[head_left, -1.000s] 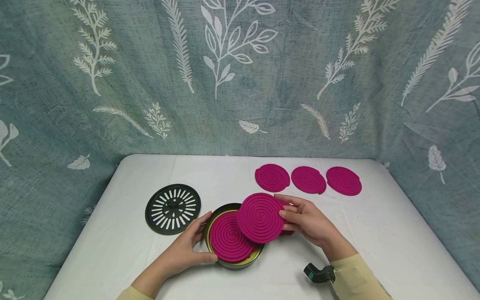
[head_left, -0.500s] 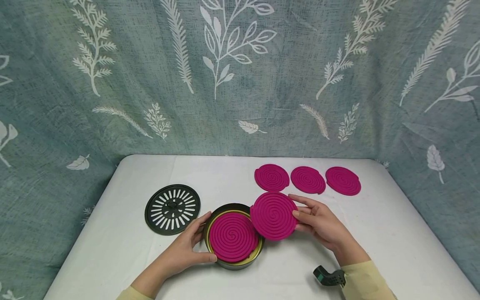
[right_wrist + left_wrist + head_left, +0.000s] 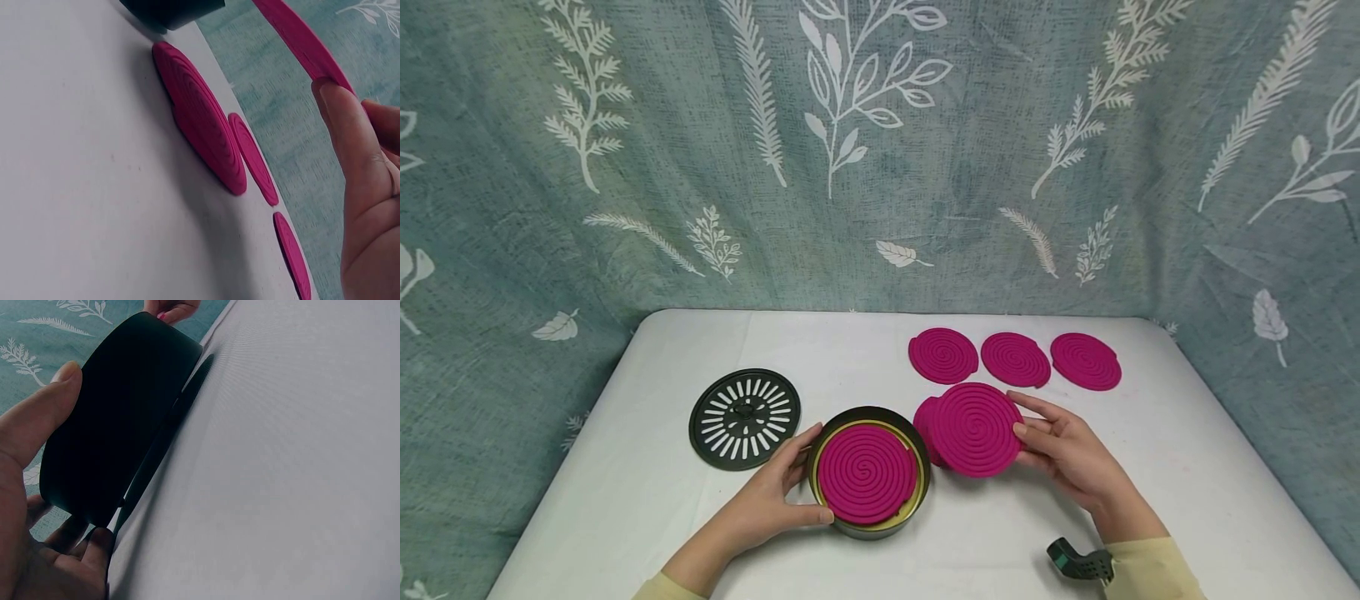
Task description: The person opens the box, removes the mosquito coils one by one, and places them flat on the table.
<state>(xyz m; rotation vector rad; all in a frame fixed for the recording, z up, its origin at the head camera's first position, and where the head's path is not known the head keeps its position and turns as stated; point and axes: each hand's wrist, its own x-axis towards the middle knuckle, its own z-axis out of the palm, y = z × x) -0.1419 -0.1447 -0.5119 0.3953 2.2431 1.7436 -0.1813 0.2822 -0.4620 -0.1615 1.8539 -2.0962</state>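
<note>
A round black tin (image 3: 867, 532) with a yellow inner edge stands near the middle of the table, a pink mosquito coil (image 3: 865, 473) lying flat inside it. My left hand (image 3: 775, 496) grips the tin's left side, thumb in front and fingers behind, as the left wrist view also shows. My right hand (image 3: 1063, 454) pinches another mosquito coil (image 3: 976, 429) by its right edge, raised above the table just right of the tin. Partly hidden beneath that one, a pink coil (image 3: 927, 421) lies on the table; the right wrist view shows this lower coil (image 3: 203, 119) more fully.
A black slotted lid (image 3: 745, 418) lies left of the tin. Along the back right of the white table (image 3: 820, 354), a row has a left coil (image 3: 943, 356), a middle coil (image 3: 1016, 360) and a right coil (image 3: 1086, 362). A patterned curtain (image 3: 880, 167) hangs behind.
My right hand has carried its coil rightward from over the tin, uncovering the coil inside and part of the one on the table. My left hand and the tin have stayed still.
</note>
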